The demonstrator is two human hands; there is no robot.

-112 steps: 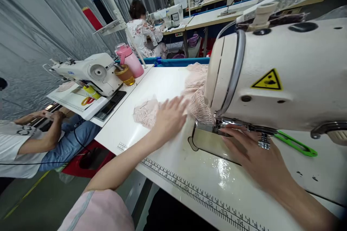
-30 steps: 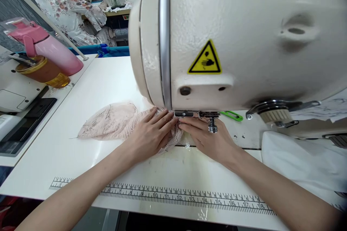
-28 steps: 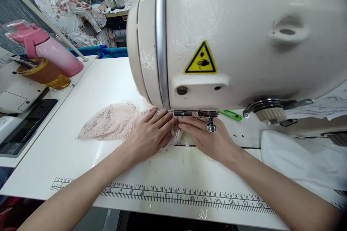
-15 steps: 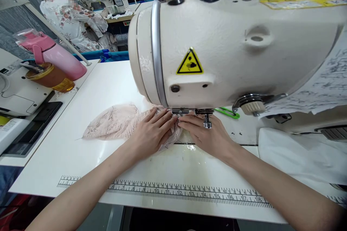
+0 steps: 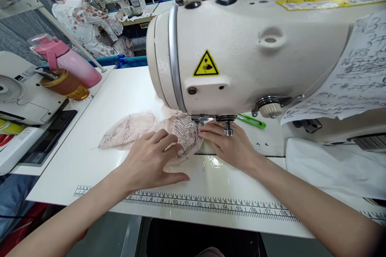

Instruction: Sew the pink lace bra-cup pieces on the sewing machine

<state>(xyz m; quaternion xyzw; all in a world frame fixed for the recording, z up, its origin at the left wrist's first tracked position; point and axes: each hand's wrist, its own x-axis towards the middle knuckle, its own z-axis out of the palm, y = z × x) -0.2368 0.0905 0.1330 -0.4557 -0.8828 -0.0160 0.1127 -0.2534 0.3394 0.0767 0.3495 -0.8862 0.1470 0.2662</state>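
Note:
Pale pink lace fabric (image 5: 183,132), with two cup-like shapes and dark seam threads, lies on the white table under the head of a sewing machine (image 5: 241,48). My left hand (image 5: 152,158) is over the near edge of the lace, fingers bent and apart, thumb stretched out to the right above the table. At the right edge of the lace, by the presser area, my right hand (image 5: 229,142) lies with its fingers extended against the cloth; the machine head hides some fingertips. Behind that hand is a green thread snipper (image 5: 251,121).
A printed ruler (image 5: 199,202) runs along the table's front edge. White cloth (image 5: 325,172) lies at right, below a handwritten paper (image 5: 340,68). At left stand a pink bottle (image 5: 76,64), an amber cup (image 5: 64,84) and a phone-like black slab (image 5: 57,136). A person (image 5: 86,24) sits beyond.
My left hand has drawn back from beside the needle area toward me and left, uncovering the lace. My right hand stays by the lace edge. The camera view has shifted slightly.

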